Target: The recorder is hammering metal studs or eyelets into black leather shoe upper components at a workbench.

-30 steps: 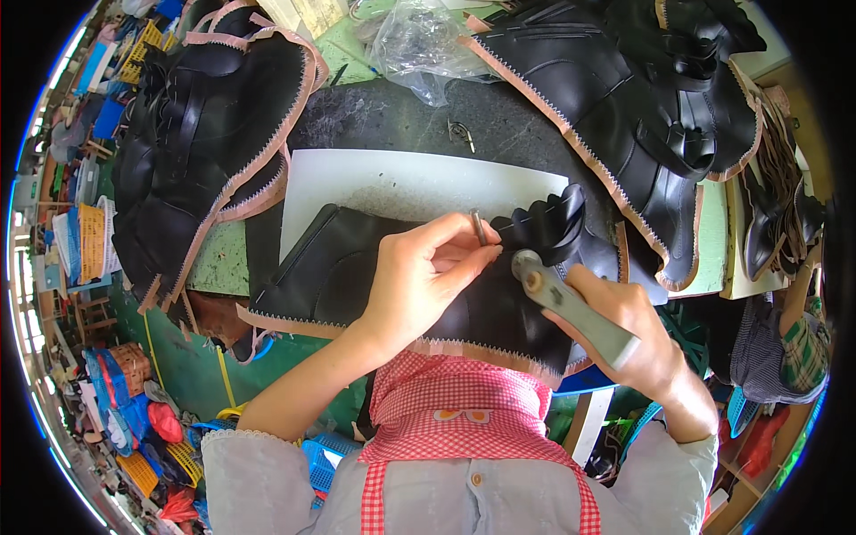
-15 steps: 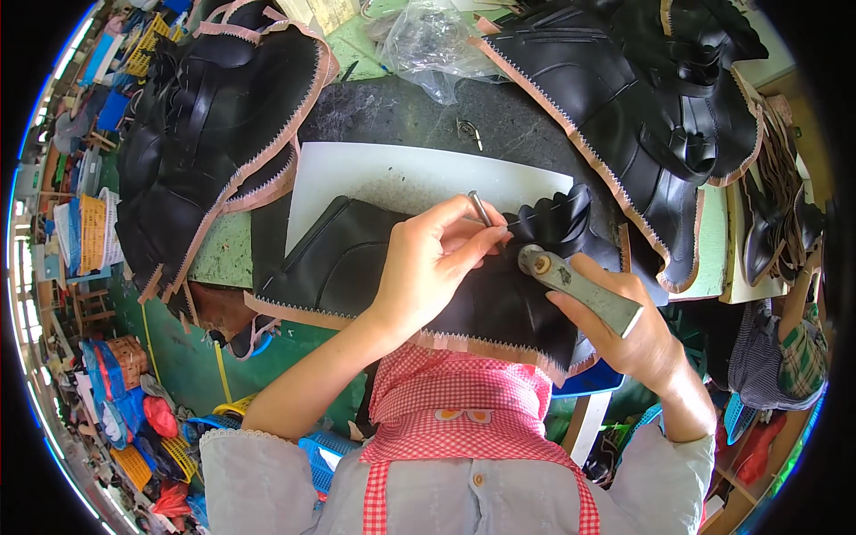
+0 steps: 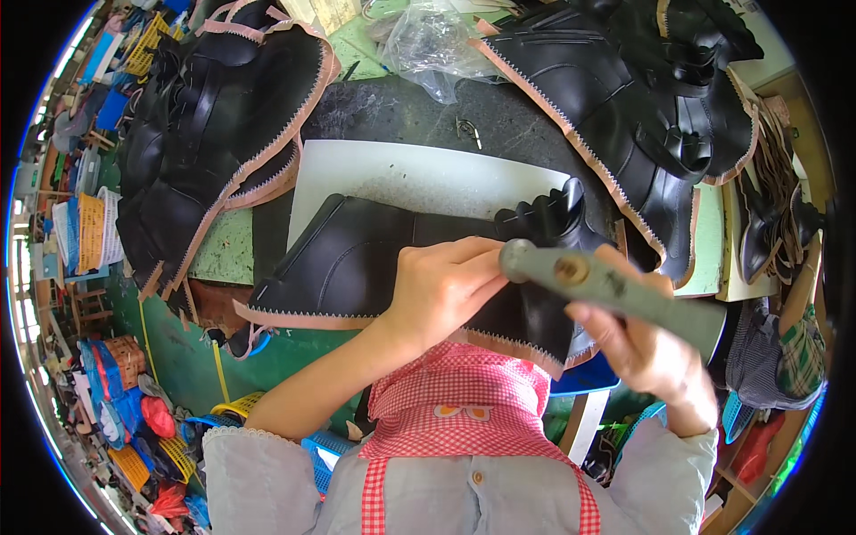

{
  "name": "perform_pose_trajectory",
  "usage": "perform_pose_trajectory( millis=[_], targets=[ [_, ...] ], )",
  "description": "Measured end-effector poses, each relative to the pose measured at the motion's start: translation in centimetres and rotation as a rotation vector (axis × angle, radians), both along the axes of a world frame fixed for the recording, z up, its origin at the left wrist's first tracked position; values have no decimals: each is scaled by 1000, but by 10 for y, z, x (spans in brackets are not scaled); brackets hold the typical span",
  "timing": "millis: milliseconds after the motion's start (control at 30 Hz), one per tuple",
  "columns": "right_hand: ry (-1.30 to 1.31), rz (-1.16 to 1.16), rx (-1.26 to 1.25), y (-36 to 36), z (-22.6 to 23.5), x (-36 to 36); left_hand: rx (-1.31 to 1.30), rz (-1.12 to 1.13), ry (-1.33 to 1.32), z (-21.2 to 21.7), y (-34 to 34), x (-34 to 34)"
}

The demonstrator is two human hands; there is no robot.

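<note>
Left hand [image 3: 441,290] lying on black boot upper [image 3: 357,263], fingers [image 3: 477,267] pressed together, pinching its top edge beside grey tool; right hand [image 3: 646,348] gripping grey metal tool [image 3: 606,287] by handle, fingers curled shut around it, round tool head touching left fingertips; boot upper resting flat on white cutting board [image 3: 419,178] near front edge of desk [image 3: 401,111], pink zigzag trim hanging over that edge; stacks of black boot uppers [image 3: 214,116] piling at left and right far corners; clear plastic bag [image 3: 432,40] sitting at far edge.
</note>
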State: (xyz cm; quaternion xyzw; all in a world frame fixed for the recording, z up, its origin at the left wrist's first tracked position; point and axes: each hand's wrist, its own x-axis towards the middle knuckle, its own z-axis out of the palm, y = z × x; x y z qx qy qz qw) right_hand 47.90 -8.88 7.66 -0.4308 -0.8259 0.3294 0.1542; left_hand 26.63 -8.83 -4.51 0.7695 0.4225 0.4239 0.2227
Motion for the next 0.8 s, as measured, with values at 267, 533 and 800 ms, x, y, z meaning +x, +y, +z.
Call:
perform_pose_trajectory(
  millis=[267, 533, 800],
  targets=[
    [6, -125, -143, -8, -51, 8, -838, -34, -513, 6, 18, -12],
    [62, -108, -104, -5, -50, 9, -759, -36, -456, 2, 16, -11],
    [267, -404, 79, -12, -1, 8, -72, -8, -135, 5, 0, -5]
  ],
)
